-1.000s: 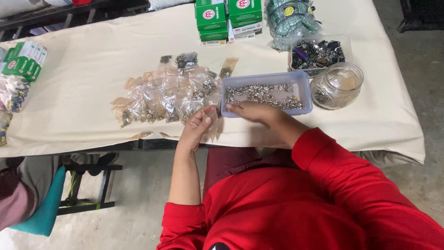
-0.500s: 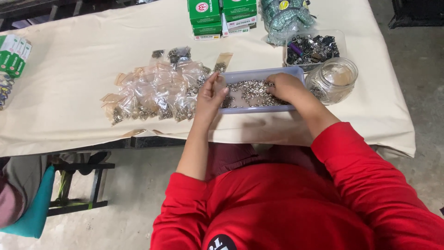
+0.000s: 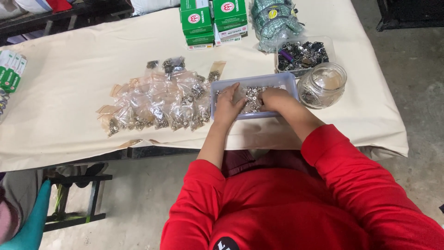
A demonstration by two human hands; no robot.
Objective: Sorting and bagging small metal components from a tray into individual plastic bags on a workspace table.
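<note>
Both hands are in the shallow lavender plastic tray (image 3: pixel 217 99), which sits near the front edge of the table and holds a loose heap of small silver metal parts (image 3: pixel 253 95). Left hand (image 3: pixel 228 105) rests over the tray's left half, fingers curled down, with what looks like a small clear bag under the fingertips; can't tell if it is actually pinched. Right hand (image 3: pixel 274 98) is on the right half of the tray, fingers bent into the parts; whether it grips any is hidden, can't tell. Red sleeve on the right arm, left sleeve pushed up.

Just right of the tray, touching or nearly so: a round clear glass jar (image 3: pixel 323 85), open top, some metal bits at the bottom, the rest see-through. Behind the tray and jar, a clear square tray (image 3: pixel 329 42) with darker mixed hardware, one purple piece in it. Behind that, a bundle of teal-green packets (image 3: pixel 274 21).

Left of the lavender tray, a spread of small clear zip bags (image 3: pixel 157 102), each holding a pinch of metal parts, some overlapping, a few tan strips among them. At the back centre, stacked green-and-white cardboard boxes (image 3: pixel 212 21). More green-and-white boxes (image 3: pixel 11 69) at the far left edge. Everything lies on a cream tablecloth (image 3: pixel 69 83).
</note>
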